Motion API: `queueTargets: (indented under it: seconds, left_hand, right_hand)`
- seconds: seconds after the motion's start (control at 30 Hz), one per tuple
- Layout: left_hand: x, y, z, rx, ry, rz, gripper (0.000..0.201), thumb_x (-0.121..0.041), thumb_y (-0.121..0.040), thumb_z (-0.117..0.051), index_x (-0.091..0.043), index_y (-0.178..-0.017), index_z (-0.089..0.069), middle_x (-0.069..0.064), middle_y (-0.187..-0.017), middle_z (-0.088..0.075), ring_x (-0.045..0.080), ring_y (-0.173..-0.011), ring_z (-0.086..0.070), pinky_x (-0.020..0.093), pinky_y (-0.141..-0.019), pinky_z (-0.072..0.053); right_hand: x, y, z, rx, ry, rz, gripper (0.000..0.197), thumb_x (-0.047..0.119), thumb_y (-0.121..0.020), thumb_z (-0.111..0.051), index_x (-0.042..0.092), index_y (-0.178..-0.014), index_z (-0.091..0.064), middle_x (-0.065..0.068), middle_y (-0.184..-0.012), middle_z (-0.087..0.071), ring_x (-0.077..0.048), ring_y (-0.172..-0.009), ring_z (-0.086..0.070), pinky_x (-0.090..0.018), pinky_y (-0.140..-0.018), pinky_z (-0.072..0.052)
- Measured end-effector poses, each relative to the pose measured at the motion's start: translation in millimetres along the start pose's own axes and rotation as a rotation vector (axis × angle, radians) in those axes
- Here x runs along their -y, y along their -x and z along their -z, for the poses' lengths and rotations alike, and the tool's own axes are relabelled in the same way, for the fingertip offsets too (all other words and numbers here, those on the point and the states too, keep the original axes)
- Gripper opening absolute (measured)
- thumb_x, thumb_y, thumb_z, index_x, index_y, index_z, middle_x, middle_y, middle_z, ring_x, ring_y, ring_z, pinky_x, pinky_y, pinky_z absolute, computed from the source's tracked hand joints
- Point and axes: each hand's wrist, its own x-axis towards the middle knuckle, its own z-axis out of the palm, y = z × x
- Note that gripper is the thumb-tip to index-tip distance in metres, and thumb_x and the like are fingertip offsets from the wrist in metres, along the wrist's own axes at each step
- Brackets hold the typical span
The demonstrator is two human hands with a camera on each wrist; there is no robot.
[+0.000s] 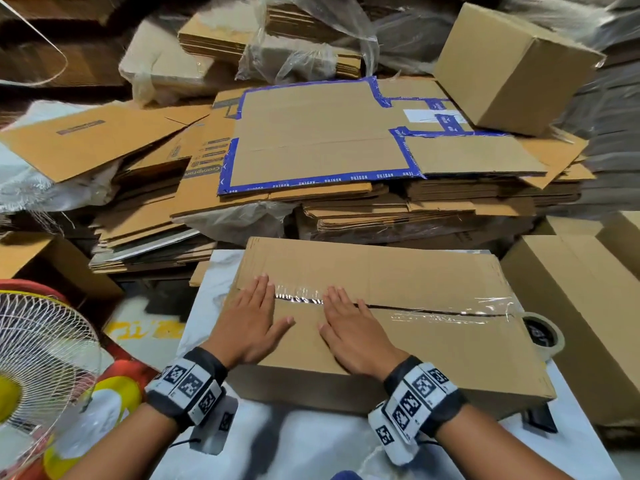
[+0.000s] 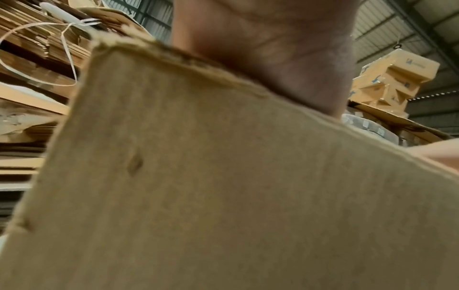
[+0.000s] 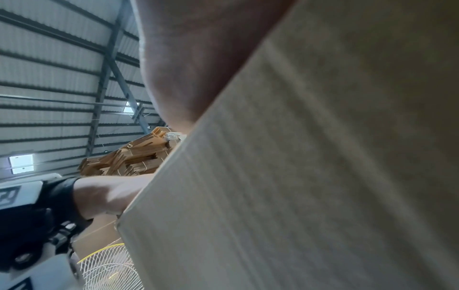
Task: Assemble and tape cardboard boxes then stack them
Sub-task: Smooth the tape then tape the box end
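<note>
A brown cardboard box [image 1: 433,337] lies on the white table in front of me, its two top flaps closed along a centre seam covered with clear tape [image 1: 450,311]. My left hand [image 1: 254,317] lies flat on the left part of the top, fingers straight over the seam. My right hand [image 1: 349,327] lies flat beside it, also pressing on the taped seam. Each wrist view is filled by the box's side wall [image 2: 223,186] [image 3: 310,176], with the heel of the palm [image 2: 268,49] [image 3: 198,58] over its top edge. A roll of clear tape [image 1: 542,336] sits at the box's right end.
Piles of flattened cardboard [image 1: 311,147] rise behind the table, one sheet edged in blue tape. An assembled box [image 1: 512,67] sits on the pile at upper right. More boxes [image 1: 588,306] stand to the right. A white fan [image 1: 38,358] stands at lower left.
</note>
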Motion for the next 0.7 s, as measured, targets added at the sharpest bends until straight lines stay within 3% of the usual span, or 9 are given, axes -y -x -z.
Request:
queueTargets:
  seconds: [0.2,0.37,0.43,0.5,0.63,0.7]
  left_hand:
    - [9.9,1.7,-3.8,-0.027,0.005,0.037,0.11,-0.08,-0.08,0.015,-0.004,-0.159,0.007,0.013,-0.166,0.016,0.022,-0.154,0.017,0.033,-0.119,0.013]
    - [-12.8,-4.6,-2.5,0.015,0.046,-0.159,0.094,-0.073,-0.091,-0.002,-0.01,-0.16,0.009,0.006,-0.166,0.019,0.016,-0.153,0.019,0.031,-0.123,0.009]
    - [-17.1,-8.7,-3.4,0.031,0.04,-0.169,0.089,-0.07,-0.095,-0.007,-0.01,-0.16,0.009,0.006,-0.166,0.019,0.015,-0.153,0.019,0.031,-0.124,0.007]
    - [-14.1,-9.5,-4.6,0.031,0.036,-0.153,0.088,-0.07,-0.096,-0.007,-0.011,-0.159,0.01,0.006,-0.166,0.019,0.015,-0.153,0.018,0.033,-0.126,0.005]
    - [-17.1,-5.4,-1.4,0.031,0.03,-0.136,0.091,-0.072,-0.095,-0.006,-0.009,-0.158,0.011,0.007,-0.163,0.023,0.018,-0.153,0.02,0.032,-0.124,0.008]
    - [-32.4,-8.3,1.0,0.033,0.029,-0.183,0.096,-0.076,-0.091,-0.002,-0.008,-0.158,0.011,0.008,-0.162,0.024,0.02,-0.153,0.021,0.033,-0.123,0.009]
  right_hand:
    - [-24.2,10.9,-1.9,0.006,0.057,-0.072,0.064,0.047,-0.108,-0.011,0.016,-0.162,0.003,0.003,-0.169,0.011,-0.013,-0.155,0.012,-0.042,-0.126,0.007]
    - [-15.3,6.0,-0.2,0.011,0.015,-0.056,0.065,0.049,-0.108,-0.01,0.016,-0.162,0.002,0.001,-0.169,0.01,-0.014,-0.155,0.013,-0.041,-0.126,0.006]
    - [-16.8,3.2,-2.4,0.015,0.029,-0.053,0.066,0.051,-0.107,-0.01,0.017,-0.162,0.003,0.002,-0.169,0.01,-0.013,-0.155,0.013,-0.042,-0.126,0.006]
    - [-28.5,8.3,-2.5,0.018,0.035,-0.076,0.07,0.057,-0.104,-0.006,0.019,-0.161,0.004,0.005,-0.168,0.012,-0.012,-0.154,0.014,-0.043,-0.126,0.005]
    - [-52.9,27.9,2.0,-0.002,0.043,-0.177,0.094,0.071,-0.083,0.013,0.018,-0.161,0.005,0.005,-0.166,0.016,-0.011,-0.153,0.015,-0.042,-0.126,0.006]
    - [-51.4,26.6,2.5,-0.008,0.046,-0.19,0.089,0.069,-0.09,0.007,0.016,-0.161,0.004,0.002,-0.167,0.015,-0.013,-0.154,0.015,-0.041,-0.125,0.007]
